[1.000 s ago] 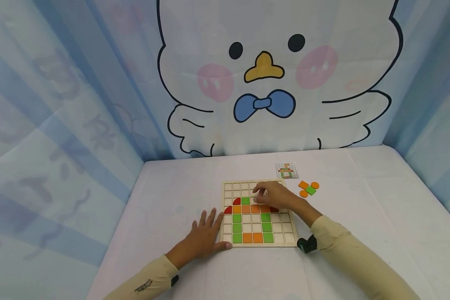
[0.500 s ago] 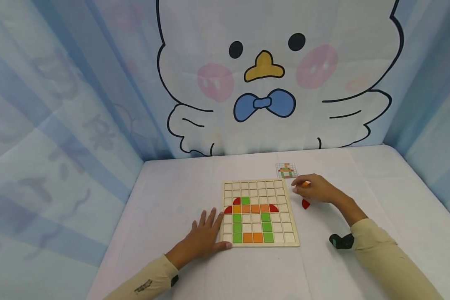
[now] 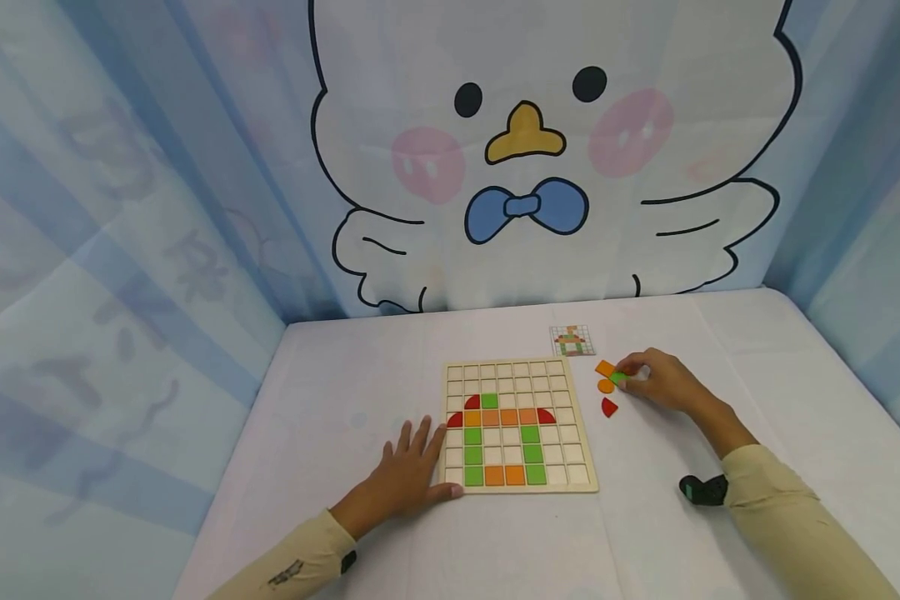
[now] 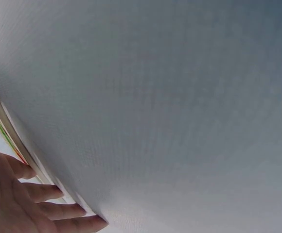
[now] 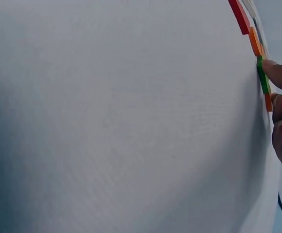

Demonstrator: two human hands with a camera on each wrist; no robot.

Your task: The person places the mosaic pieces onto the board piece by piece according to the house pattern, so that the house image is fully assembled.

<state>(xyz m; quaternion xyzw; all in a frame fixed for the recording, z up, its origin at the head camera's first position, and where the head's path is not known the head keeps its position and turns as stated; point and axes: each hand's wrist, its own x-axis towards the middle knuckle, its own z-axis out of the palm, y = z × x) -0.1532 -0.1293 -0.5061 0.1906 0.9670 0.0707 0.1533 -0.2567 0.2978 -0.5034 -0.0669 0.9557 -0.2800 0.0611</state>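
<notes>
In the head view, my left hand (image 3: 405, 479) lies with spread fingers against the left edge of a wooden grid board (image 3: 581, 475). The left wrist view shows its straight fingers (image 4: 65, 210) along the board's side. Right of the board, my right hand (image 3: 662, 379) pinches a green square tile (image 3: 618, 379) between thumb and fingers, low at the table. In the right wrist view the thumb (image 5: 279, 75) touches that green tile (image 5: 262, 75). Beside it lie an orange square (image 3: 604, 367), an orange disc (image 3: 606, 386) and a red quarter-circle tile (image 3: 609, 407). Another orange piece (image 5: 268, 102) is partly behind the fingers.
Several green, orange and red tiles sit in the board's cells, such as a green tile (image 3: 489, 401) and a red tile (image 3: 546, 416). A small pattern card (image 3: 572, 340) lies behind the board. A printed curtain (image 3: 525, 267) stands behind the white table (image 3: 360, 375).
My right hand has moved right, off the board and over to the loose tiles, where it takes the green square. The red quarter-circle now shows beside them. My left hand stays put.
</notes>
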